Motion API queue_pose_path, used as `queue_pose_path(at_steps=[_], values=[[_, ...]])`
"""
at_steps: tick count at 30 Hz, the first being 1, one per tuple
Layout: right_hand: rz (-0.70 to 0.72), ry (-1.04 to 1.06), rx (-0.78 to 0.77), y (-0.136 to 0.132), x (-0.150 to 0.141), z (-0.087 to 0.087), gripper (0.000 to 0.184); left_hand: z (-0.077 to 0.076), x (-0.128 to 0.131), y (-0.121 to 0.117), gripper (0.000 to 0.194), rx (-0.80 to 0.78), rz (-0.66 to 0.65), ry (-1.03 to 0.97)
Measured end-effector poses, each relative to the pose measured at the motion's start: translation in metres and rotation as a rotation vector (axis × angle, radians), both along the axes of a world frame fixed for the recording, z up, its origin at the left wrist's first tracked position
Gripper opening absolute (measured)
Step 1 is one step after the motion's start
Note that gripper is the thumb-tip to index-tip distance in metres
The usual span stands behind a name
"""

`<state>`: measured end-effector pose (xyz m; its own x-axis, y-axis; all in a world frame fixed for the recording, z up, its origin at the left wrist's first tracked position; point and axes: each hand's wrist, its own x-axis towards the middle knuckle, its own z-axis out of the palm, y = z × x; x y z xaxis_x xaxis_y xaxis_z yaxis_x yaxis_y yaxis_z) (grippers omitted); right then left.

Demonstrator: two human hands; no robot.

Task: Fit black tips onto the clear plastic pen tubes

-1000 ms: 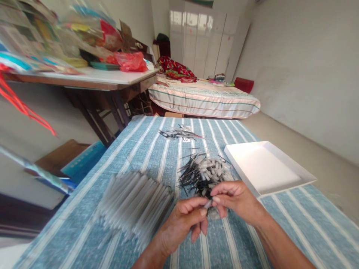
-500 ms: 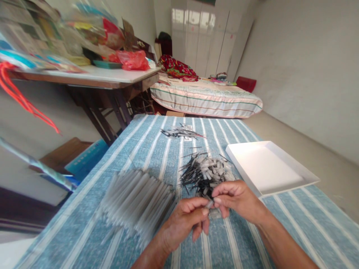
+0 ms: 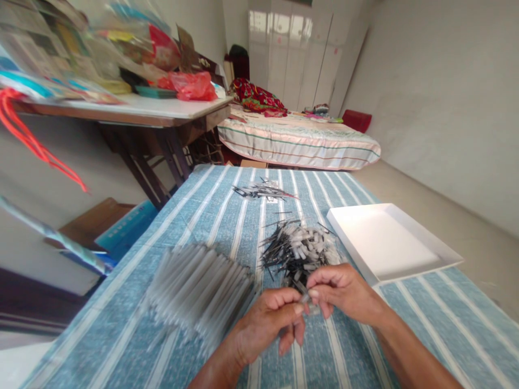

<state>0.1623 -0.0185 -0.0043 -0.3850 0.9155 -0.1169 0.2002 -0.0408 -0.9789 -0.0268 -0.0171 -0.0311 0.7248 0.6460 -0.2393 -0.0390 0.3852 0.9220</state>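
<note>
Both hands meet low in the middle of the view, fingertips almost touching. Between them is a small translucent grey piece (image 3: 305, 297), too small and blurred to name. My left hand (image 3: 276, 314) pinches one end between thumb and forefinger, its other fingers curled below. The other end sits in the pinch of my right hand (image 3: 339, 289). Just beyond the fingers lies a loose heap of short grey and thin black plastic pieces (image 3: 302, 246), partly hidden by my right hand. Left of my left hand, long grey translucent tubes (image 3: 198, 289) lie stacked side by side.
A shallow white box (image 3: 393, 243) rests on the right of the striped tablecloth (image 3: 227, 216). Thin black strips (image 3: 263, 190) lie farther back. A cluttered side table (image 3: 162, 111) stands at left, a bed (image 3: 300, 140) behind.
My hands have dropped very slightly, still pinching the small piece. The heap, tubes and box look unchanged.
</note>
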Motion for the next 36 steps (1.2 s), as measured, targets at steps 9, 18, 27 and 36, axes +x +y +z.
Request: queue_pose_path(at_steps=[9, 18, 27, 36], values=[[0.091, -0.016, 0.064, -0.006, 0.006, 0.003, 0.016, -0.006, -0.003, -0.003, 0.022, -0.241, -0.13, -0.175], [0.182, -0.092, 0.15, -0.007, 0.01, 0.009, 0.021, -0.004, -0.004, -0.002, 0.023, -0.247, -0.173, -0.135], [0.226, -0.13, 0.249, -0.011, 0.009, 0.015, 0.019, 0.002, -0.005, -0.005, 0.03, -0.304, -0.206, -0.129], [0.267, -0.182, 0.233, -0.01, 0.013, 0.015, 0.018, 0.005, -0.003, -0.006, 0.028, -0.286, -0.212, -0.121]])
